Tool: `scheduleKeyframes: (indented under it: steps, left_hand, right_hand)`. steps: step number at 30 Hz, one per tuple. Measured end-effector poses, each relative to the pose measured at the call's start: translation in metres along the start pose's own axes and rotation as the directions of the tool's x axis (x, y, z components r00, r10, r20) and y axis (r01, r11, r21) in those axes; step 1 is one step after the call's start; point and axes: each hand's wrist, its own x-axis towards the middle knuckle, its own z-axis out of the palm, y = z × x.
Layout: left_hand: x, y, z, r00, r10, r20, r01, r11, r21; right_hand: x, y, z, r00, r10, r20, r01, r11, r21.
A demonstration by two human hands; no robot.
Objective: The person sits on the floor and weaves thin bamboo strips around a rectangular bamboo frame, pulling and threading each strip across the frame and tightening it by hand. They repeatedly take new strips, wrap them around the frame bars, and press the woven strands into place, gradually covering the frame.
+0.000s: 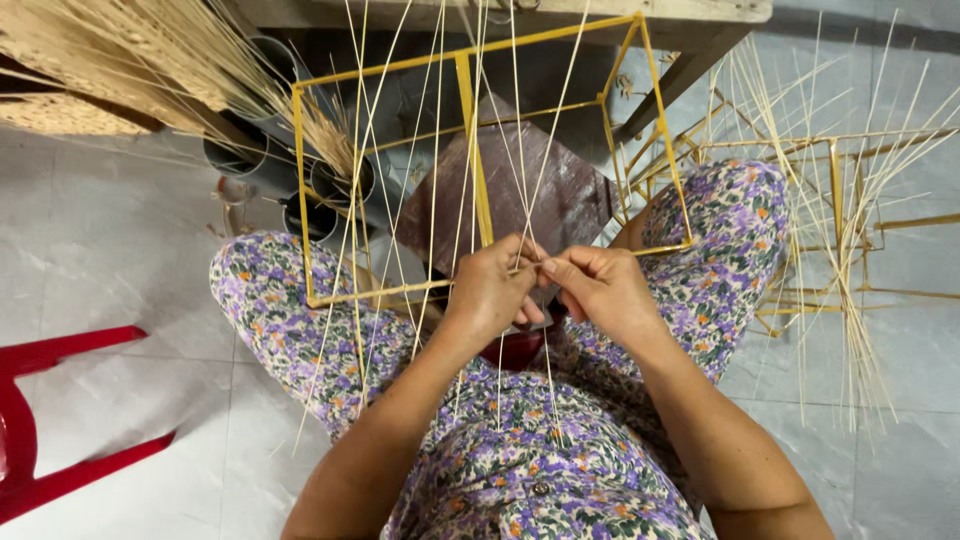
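Grey tiled floor [120, 240] fills the head view, seen straight down over a seated person's lap in purple floral cloth. Yellow square frame [470, 160] of thin sticks rests tilted on the knees, near edge on the thighs, far edge up toward a wooden bench [690, 40]; propped like this, the cross sticks sit right at hand height. Thin pale reeds [440, 150] run near-to-far across the frame, loose ends hanging down over the lap.

Left hand [490, 290] is closed, fingers pinched on a reed at the frame's near bar. Right hand [605, 290] is closed too, thumb and fingers clamped on the same reed bundle, touching the left hand; both meet at the bar, seemingly to keep the strand taut. Dark brown board [520, 190] lies under the frame.

Far left: several grey round tubes [250, 150] stand upright on the floor, open tops; a bundle of straw [150, 50] lies across them, contents inside not clear. Right: a stack of finished frames [820, 230] with reeds sticking out. Red plastic stool [40, 420] sits near left.
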Motion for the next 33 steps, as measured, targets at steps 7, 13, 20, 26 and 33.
scheduleKeyframes:
  steps: [7, 13, 20, 26, 33]
  left_hand:
    - [0.012, 0.003, -0.001, 0.998, 0.058, -0.028, -0.056, 0.995, 0.079]
    - [0.02, 0.011, -0.01, 0.984, -0.155, 0.087, 0.149, 0.987, 0.065]
    - [0.032, 0.005, -0.01, 0.959, -0.235, 0.159, 0.24, 0.971, -0.009]
    - [0.035, 0.001, -0.012, 0.949, -0.266, 0.171, 0.274, 0.961, -0.025]
    - [0.032, -0.002, -0.014, 0.962, -0.212, 0.17, 0.22, 0.975, -0.033]
  right_hand:
    - [-0.009, -0.02, -0.02, 0.944, -0.241, 0.225, 0.181, 0.95, 0.254]
    - [-0.031, 0.007, 0.069, 0.558, -0.048, 0.829, -0.03, 0.996, 0.079]
    - [0.006, 0.06, 0.173, 0.453, -0.138, 0.881, -0.649, 0.626, 0.432]
    - [0.013, 0.064, 0.266, 0.218, -0.437, 0.873, -0.873, 0.312, 0.374]
    - [0.008, 0.026, 0.29, 0.021, -0.543, 0.839, -0.921, 0.317, 0.228]
